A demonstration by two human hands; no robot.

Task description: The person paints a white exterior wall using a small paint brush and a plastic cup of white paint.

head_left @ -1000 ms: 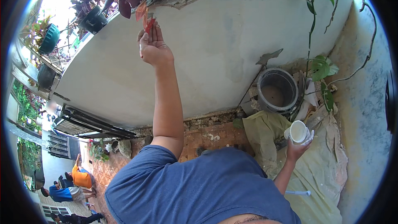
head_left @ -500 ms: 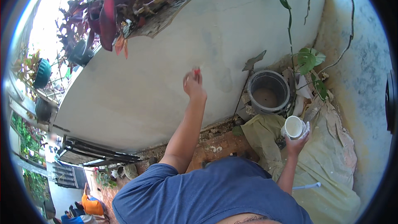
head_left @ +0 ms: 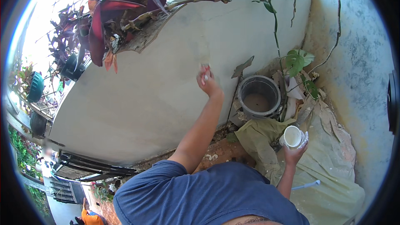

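Observation:
My left arm stretches up to the pale wall (head_left: pixel 146 96). My left hand (head_left: pixel 208 84) is closed round a small red-handled paintbrush (head_left: pixel 204 67), its head at the wall surface; the bristles are hard to make out. Lower down on the right, my right hand (head_left: pixel 296 154) holds a white cup (head_left: pixel 293 136) from below and the side, mouth facing up. White smears cover the fingers on that hand. The cup's inside looks whitish.
A black bucket (head_left: pixel 259 96) stands at the wall's foot, beside a climbing plant (head_left: pixel 296 61). A pale yellow-green sheet (head_left: pixel 329 187) covers the floor at right. Dark purple-red plants (head_left: pixel 98 37) overhang the wall top. A black rack (head_left: pixel 89 166) stands at left; a person in orange (head_left: pixel 89 218) is beyond.
My left hand with the paintbrush has shifted right along the wall, relative to the bucket. The view has turned slightly. My right hand still holds the cup.

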